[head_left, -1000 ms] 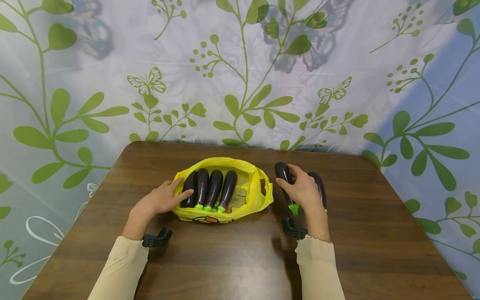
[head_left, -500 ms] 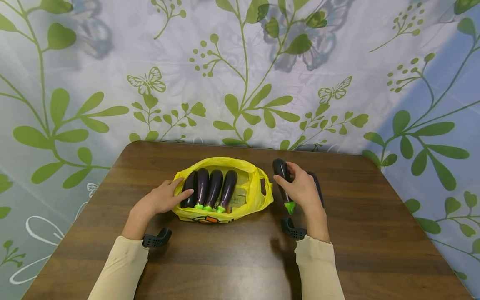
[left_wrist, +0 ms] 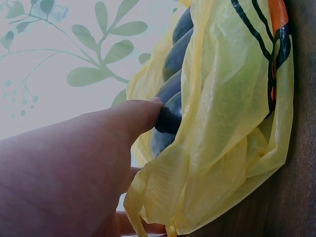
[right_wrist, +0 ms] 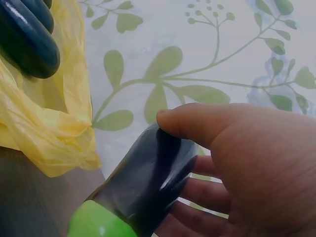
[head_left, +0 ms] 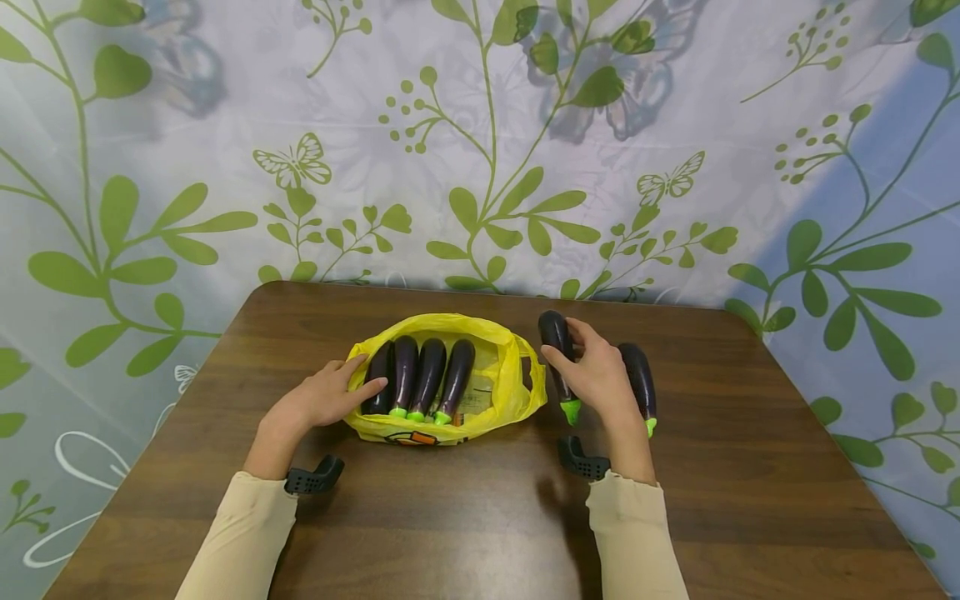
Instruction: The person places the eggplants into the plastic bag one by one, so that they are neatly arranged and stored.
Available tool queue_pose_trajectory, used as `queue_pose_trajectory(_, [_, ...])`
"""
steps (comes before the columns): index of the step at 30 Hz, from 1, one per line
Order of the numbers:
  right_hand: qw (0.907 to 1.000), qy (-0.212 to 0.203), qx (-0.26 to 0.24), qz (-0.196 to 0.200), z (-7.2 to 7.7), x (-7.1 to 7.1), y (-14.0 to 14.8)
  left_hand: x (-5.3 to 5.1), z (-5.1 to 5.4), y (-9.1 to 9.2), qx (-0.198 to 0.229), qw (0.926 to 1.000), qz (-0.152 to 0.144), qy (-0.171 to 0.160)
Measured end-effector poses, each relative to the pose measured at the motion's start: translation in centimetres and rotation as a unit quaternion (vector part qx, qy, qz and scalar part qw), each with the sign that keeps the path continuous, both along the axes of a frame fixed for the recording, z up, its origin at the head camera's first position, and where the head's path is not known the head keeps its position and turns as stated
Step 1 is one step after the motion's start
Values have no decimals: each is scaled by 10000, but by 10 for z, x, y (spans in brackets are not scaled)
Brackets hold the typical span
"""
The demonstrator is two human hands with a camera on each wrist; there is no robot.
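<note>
A yellow plastic bag (head_left: 516, 392) lies with its mouth open on the table, several dark purple eggplants (head_left: 454, 377) side by side inside with green stem ends toward me. My left hand (head_left: 324, 400) holds the bag's left edge; in the left wrist view its thumb (left_wrist: 143, 112) lies against an eggplant and the other fingers are partly behind the plastic. Just right of the bag, my right hand (head_left: 600, 373) grips another eggplant (head_left: 555, 335), its green end (right_wrist: 101, 220) pointing down toward me. One more eggplant (head_left: 640, 377) lies on the table beyond the right wrist, partly covered by it.
The brown wooden table (head_left: 450, 533) reaches back to a leaf-patterned cloth (head_left: 480, 150) hanging behind it. A bag handle loop (head_left: 534, 375) stands at the bag's right side. Dark camera mounts (head_left: 581, 460) sit on both wrists.
The right hand has moved slightly left and away from me, carrying its eggplant closer to the bag. More of the eggplant at the far right shows now. The left hand has stayed in place.
</note>
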State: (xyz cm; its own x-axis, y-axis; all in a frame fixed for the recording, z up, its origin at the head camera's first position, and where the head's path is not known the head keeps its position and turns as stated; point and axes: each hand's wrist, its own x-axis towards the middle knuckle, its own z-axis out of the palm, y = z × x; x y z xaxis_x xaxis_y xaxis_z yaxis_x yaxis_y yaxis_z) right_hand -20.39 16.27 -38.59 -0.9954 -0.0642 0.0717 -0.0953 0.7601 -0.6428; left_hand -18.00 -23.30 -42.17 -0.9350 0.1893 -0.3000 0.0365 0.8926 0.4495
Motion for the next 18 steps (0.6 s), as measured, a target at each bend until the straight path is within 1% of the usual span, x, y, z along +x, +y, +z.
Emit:
queue_pose_trajectory(9, [9998, 104, -6, 186, 0, 0, -7, 0, 0, 0, -39, 10000, -5, 20])
queue_pose_trajectory(18, [9998, 31, -57, 210, 1, 2, -14, 0, 0, 0, -42, 10000, -11, 33])
